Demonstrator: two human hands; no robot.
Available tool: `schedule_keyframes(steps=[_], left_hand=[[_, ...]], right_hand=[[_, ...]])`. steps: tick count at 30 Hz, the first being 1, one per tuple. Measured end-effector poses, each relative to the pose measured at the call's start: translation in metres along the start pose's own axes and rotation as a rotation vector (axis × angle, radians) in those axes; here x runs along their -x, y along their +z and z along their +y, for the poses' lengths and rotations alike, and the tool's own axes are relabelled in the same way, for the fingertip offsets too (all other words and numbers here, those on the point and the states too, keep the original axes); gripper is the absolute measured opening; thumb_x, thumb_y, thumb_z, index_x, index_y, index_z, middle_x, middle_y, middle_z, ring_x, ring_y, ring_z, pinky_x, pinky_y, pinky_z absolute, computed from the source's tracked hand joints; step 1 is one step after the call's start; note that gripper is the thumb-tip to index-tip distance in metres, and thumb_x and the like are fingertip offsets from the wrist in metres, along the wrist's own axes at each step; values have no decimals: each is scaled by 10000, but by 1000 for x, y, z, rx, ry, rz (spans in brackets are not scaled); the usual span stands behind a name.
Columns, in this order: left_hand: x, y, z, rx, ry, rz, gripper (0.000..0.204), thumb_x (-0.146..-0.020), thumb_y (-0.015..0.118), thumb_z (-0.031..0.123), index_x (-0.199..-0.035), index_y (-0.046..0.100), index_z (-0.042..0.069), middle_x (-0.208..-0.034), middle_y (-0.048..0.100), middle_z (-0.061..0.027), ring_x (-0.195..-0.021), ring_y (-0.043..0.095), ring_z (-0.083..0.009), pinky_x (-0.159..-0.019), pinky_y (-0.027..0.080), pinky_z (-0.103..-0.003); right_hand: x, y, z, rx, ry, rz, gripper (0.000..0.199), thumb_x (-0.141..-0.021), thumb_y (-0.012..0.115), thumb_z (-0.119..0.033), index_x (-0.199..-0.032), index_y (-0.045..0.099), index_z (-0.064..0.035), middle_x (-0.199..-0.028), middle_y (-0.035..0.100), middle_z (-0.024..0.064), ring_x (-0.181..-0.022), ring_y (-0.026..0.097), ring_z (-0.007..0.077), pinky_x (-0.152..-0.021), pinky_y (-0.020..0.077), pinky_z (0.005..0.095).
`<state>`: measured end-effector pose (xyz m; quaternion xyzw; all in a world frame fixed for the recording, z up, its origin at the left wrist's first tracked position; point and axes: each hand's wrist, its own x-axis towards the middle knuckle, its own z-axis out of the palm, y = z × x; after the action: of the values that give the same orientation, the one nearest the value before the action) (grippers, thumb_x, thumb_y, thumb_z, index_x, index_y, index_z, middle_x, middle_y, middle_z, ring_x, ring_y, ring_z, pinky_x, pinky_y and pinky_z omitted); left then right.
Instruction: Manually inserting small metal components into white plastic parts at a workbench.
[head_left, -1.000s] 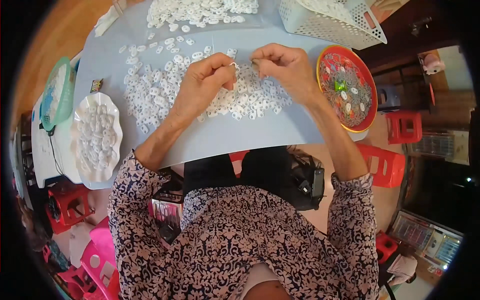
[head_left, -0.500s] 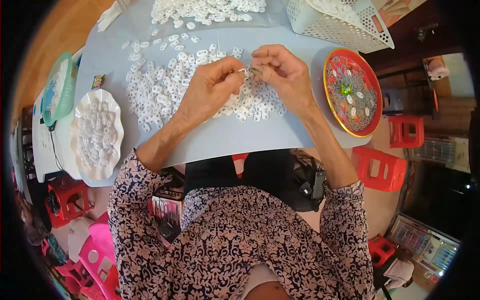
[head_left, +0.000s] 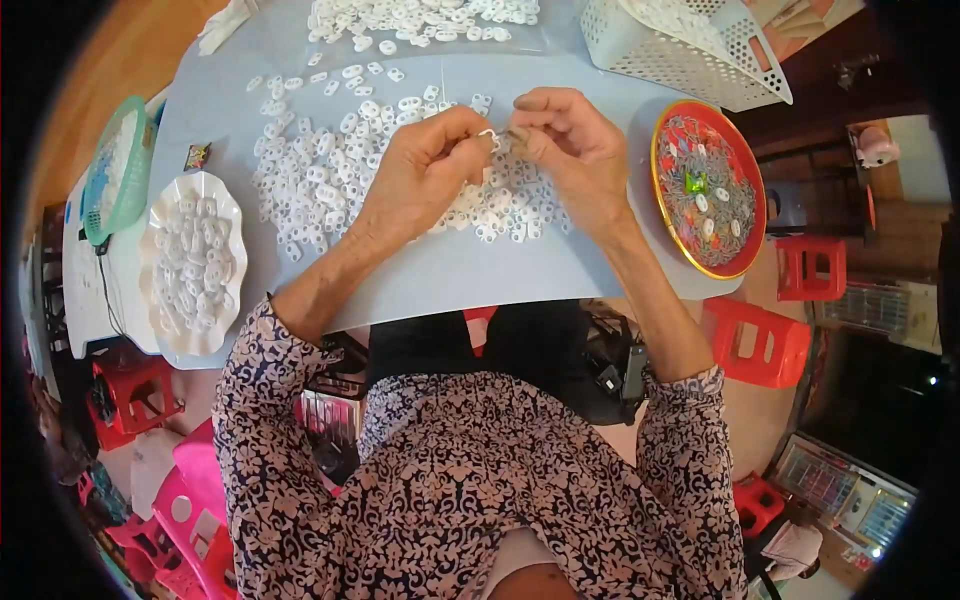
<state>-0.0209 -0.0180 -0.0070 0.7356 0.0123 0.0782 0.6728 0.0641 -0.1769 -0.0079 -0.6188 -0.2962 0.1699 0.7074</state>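
Both hands meet over a spread of small white oval plastic pieces with two holes each. My left hand is closed in a pinch on a small white piece, whose curved edge shows at the fingertips. My right hand pinches right beside it, thumb against forefinger, its other fingers curled; what lies between those fingertips is too small to make out. To the right stands a red plate with a gold rim, holding many thin grey metal bits and a few white ovals.
On the left, a scalloped white dish holds more white ovals, near a small wrapped packet and a green basket. A perforated white basket stands back right. More ovals lie at the back. Red stools stand beyond the table.
The fingertips have drawn very slightly apart, and more of the white piece shows between them. Both hands stay over the same spot. The whole view has shifted a little.
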Motion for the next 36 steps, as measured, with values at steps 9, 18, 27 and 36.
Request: schedule_keyframes(steps=[9,18,27,36], left_hand=[[-1,0,-2,-8,30,-10,155,-909,495,127,-839,592,28,-638,531,21,-574,431,-31,-516,338,-207],[0,1,-2,-36,41,-11,153,-904,496,130,-827,581,30,-635,525,17,-575,433,-36,-511,342,-216],[1,0,-4,-7,47,-42,137,-887,489,105,-812,569,23,-635,519,22,-577,421,-38,-515,342,-215],[3,11,1,39,74,84,139,-890,494,102,-844,585,9,-658,568,5,-596,452,-37,-531,353,-208]], right_hand=[[0,1,-4,31,-11,3,222,-850,634,4,-1068,597,-5,-920,649,45,-836,599,74,-756,500,207],[-1,3,-5,9,6,-15,152,-860,626,-1,-1011,619,14,-872,652,37,-780,596,66,-706,500,200],[-3,-4,-9,131,69,-74,73,-878,613,-41,-896,646,21,-728,619,4,-641,510,42,-577,429,193],[0,24,-3,59,39,124,151,-888,631,-108,-796,611,9,-687,594,-7,-610,496,38,-547,422,191]])
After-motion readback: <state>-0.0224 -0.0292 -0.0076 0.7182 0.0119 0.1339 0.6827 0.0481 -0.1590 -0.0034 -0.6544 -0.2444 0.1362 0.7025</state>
